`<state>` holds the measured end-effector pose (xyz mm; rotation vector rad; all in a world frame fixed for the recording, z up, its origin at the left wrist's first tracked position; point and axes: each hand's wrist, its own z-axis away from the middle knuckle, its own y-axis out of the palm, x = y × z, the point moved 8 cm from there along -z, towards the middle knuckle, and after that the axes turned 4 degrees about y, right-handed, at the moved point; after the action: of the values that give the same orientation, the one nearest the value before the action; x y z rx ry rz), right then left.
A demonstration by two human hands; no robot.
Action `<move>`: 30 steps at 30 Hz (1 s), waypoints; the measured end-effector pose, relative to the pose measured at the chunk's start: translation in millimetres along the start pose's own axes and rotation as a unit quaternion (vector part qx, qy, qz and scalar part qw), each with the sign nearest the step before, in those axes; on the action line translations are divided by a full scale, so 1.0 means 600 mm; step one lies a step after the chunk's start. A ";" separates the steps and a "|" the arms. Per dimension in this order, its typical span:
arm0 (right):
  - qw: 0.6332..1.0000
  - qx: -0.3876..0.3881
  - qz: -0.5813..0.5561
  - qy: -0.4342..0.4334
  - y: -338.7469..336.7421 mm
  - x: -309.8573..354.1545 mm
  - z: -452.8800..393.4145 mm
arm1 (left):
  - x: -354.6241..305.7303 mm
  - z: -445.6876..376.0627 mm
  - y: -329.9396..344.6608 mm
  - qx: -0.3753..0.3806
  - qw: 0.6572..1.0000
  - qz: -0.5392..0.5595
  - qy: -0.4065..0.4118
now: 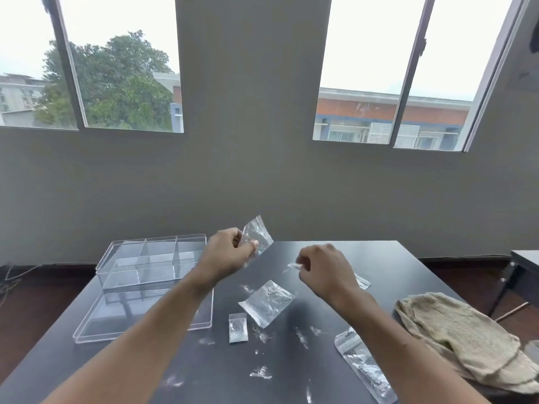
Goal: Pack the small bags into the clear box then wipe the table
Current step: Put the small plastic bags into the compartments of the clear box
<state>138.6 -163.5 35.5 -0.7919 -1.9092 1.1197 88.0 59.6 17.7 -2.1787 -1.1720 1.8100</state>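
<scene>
My left hand (230,252) holds a small clear bag (258,233) raised above the dark table (379,258), just right of the clear divided box (151,259). My right hand (323,269) pinches another small clear bag (294,266) over the table's middle. Three more bags lie flat: a square one (267,303) between my arms, a tiny one (238,328) in front of it, and a long one (364,365) near my right forearm. Another bag (363,282) peeks out behind my right wrist. The box has several open compartments.
The box's clear lid (116,319) lies flat in front of the box under my left forearm. A beige cloth (466,336) is bunched at the table's right edge. White powdery smears (261,373) dot the near tabletop. A second table (525,259) stands at the right.
</scene>
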 end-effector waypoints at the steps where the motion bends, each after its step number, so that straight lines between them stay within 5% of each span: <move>1: 0.999 -0.018 -0.022 -0.017 -0.008 0.017 0.000 | -0.001 0.007 -0.025 -0.021 1.000 0.017 0.008; 7: 0.978 -0.047 -0.152 -0.132 -0.008 0.130 -0.012 | 0.036 0.044 -0.188 -0.149 0.989 -0.014 0.021; 15: 0.952 -0.077 -0.161 -0.246 0.045 0.268 -0.056 | 0.107 0.074 -0.275 -0.251 0.954 -0.164 0.019; 30: 0.965 0.039 -0.088 -0.243 0.161 0.345 -0.118 | 0.167 0.070 -0.252 -0.196 0.946 -0.259 -0.004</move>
<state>105.8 73.4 34.0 -0.3073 -2.2627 1.3554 -22.4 208.4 0.3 -1.7635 -2.0149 1.4510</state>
